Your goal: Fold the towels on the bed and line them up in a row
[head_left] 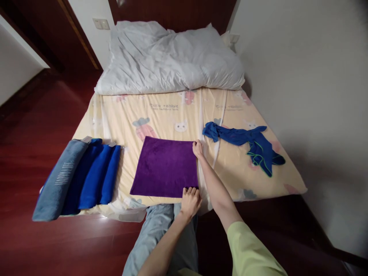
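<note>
A purple towel (166,166) is spread flat as a near square on the bed, close to its front edge. My left hand (191,201) is closed on the towel's near right corner, fingers curled over the edge. At the far right corner my right hand (197,148) pinches the cloth, with that arm reaching along the towel's right side. The fingertips of both hands are partly hidden.
Rolled blue towels (96,174) lie at the bed's left, beside a grey-blue rolled towel (61,180) with lettering. Crumpled blue cloths (241,138) lie on the right. A white quilt (172,57) is heaped against the headboard (178,13). A wall (301,96) borders the right side.
</note>
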Demonstrator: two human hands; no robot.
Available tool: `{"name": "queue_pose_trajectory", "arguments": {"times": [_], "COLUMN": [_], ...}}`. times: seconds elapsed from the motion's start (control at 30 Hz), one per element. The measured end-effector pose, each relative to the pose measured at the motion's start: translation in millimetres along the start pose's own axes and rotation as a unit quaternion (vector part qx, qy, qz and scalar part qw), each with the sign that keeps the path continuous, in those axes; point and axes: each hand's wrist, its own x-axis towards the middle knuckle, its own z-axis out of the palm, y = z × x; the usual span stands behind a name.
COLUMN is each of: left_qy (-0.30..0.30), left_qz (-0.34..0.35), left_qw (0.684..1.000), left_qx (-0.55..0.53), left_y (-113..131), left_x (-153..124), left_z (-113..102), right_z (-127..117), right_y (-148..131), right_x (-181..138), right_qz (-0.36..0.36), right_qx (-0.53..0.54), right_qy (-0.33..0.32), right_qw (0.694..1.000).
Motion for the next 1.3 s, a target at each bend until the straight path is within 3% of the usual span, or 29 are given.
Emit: {"name": "queue_pose_trajectory", "arguments": {"times": [0.13,0.23,0.37,0.43,0.53,0.6,0.8,0.9,1.13,1.2,1.3], "left_qy": [0.0,0.058,0.222,0.263,0.23,0.185,0.07,0.042,0.046,0.056,0.067], "left_qz": [0.02,0.008,-0.136,-0.217,-0.32,-0.351,-0.336,-0.329,-0.235,-0.238,-0.233], "left_qw": [1.0,0.997,0.965,0.938,0.901,0.877,0.854,0.85,0.944,0.954,0.938], "left_qx": [-0.005,-0.055,-0.043,-0.056,-0.182,-0.271,-0.391,-0.408,-0.225,-0.172,-0.247], "left_y": [-9,-43,-140,-196,-259,-282,-300,-303,-298,-295,-291], "left_x": [-4,-3,26,49,81,97,125,131,134,135,135], "left_z": [-2,-33,-113,-156,-205,-221,-226,-227,-223,-219,-215], "right_z": [6,19,37,41,43,42,45,47,48,48,46], "right_y": [-4,-5,-2,0,2,3,6,8,12,12,11], "right_x": [-7,-16,-26,-28,-28,-28,-28,-26,-24,-24,-24], "right_qz": [-0.005,-0.014,-0.04,-0.045,-0.051,-0.053,-0.043,-0.048,-0.056,-0.058,-0.06], "right_qx": [0.004,0.008,0.002,-0.01,-0.025,-0.029,-0.022,-0.018,-0.008,-0.008,-0.011], "right_qy": [0.046,0.081,0.155,0.183,0.197,0.197,0.201,0.202,0.205,0.208,0.209], "right_qw": [0.999,0.997,0.987,0.982,0.979,0.979,0.978,0.978,0.977,0.976,0.976]}}
